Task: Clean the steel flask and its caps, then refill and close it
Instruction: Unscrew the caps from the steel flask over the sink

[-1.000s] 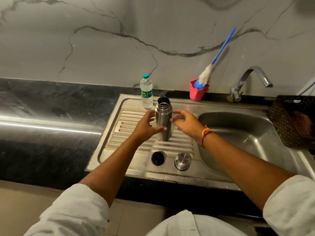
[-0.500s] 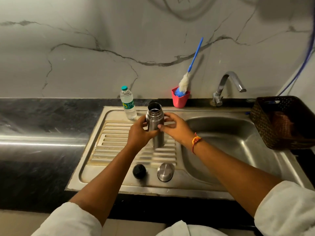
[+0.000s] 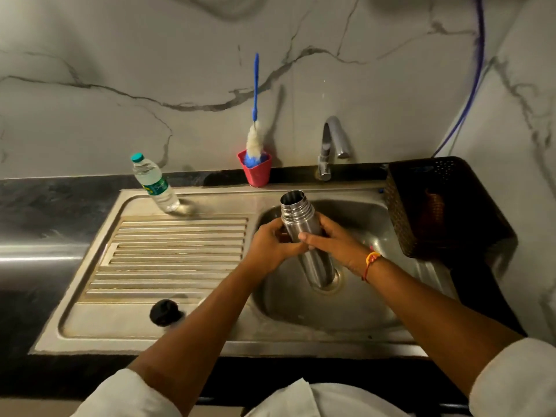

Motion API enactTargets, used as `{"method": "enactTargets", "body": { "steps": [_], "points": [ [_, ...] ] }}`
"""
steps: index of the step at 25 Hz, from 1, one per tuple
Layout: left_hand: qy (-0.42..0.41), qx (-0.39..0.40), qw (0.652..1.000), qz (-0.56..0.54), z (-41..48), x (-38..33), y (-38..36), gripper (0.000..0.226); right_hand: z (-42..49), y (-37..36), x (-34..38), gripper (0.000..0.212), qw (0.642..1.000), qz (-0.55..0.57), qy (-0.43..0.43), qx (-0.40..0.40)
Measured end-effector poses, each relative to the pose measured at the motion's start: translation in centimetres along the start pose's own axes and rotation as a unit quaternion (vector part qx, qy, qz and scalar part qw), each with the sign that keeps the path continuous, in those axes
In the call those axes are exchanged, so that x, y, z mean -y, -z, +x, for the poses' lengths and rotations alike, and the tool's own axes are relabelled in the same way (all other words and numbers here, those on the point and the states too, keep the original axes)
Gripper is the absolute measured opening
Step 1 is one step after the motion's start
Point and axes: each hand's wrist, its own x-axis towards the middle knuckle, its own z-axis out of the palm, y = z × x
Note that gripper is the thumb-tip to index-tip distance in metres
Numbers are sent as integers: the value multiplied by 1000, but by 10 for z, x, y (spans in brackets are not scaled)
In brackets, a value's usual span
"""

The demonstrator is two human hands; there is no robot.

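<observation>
The open steel flask (image 3: 304,233) is held upright over the sink basin (image 3: 361,299), its threaded mouth uncovered. My left hand (image 3: 270,248) wraps its left side and my right hand (image 3: 334,245) grips its right side. The black inner cap (image 3: 165,312) lies on the front of the drainboard (image 3: 174,251). My left forearm hides the steel outer cap. A small water bottle (image 3: 155,185) with a teal lid stands at the back left of the drainboard.
A red cup (image 3: 255,171) holding a blue-handled bottle brush (image 3: 255,115) stands against the marble wall. The tap (image 3: 331,145) is behind the basin. A dark woven basket (image 3: 436,206) sits right of the sink. Black counter lies to the left.
Both hands have lifted the flask off the drainboard and carried it right, over the basin. The view has shifted with it.
</observation>
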Motion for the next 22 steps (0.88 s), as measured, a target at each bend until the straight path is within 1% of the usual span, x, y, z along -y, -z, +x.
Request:
{"method": "enactTargets", "body": {
  "steps": [3,7,9,10,11,12,13,15,17,19,22],
  "points": [
    [16,16,1000,12,3,-2,-32,56,-8,27,-23,58,1000,-14,-5,-1],
    [40,24,998,36,5,5,-51,68,-11,40,-42,47,1000,0,1,-18],
    [49,41,995,73,6,7,-54,68,-10,43,-49,46,1000,-2,2,-22],
    [46,47,992,107,7,8,-52,69,-9,44,-53,46,1000,-9,2,-23],
    [39,52,986,155,9,11,-49,74,-8,45,-58,46,1000,-14,-1,-27],
    [38,57,972,224,12,13,-44,85,-8,47,-60,45,999,-19,-8,-34],
    [49,63,949,307,14,16,-37,96,-7,49,-63,44,998,-27,-16,-46],
    [59,71,889,449,17,23,-25,113,-6,55,-67,45,995,-69,-30,-66],
    [52,91,845,525,18,32,-18,126,-5,62,-70,54,988,-133,-42,-62],
    [42,105,824,556,21,41,-16,133,-4,65,-71,63,976,-204,-53,-49],
    [35,116,818,562,28,46,-12,136,-2,65,-71,64,953,-293,-65,-35]
  ]
}}
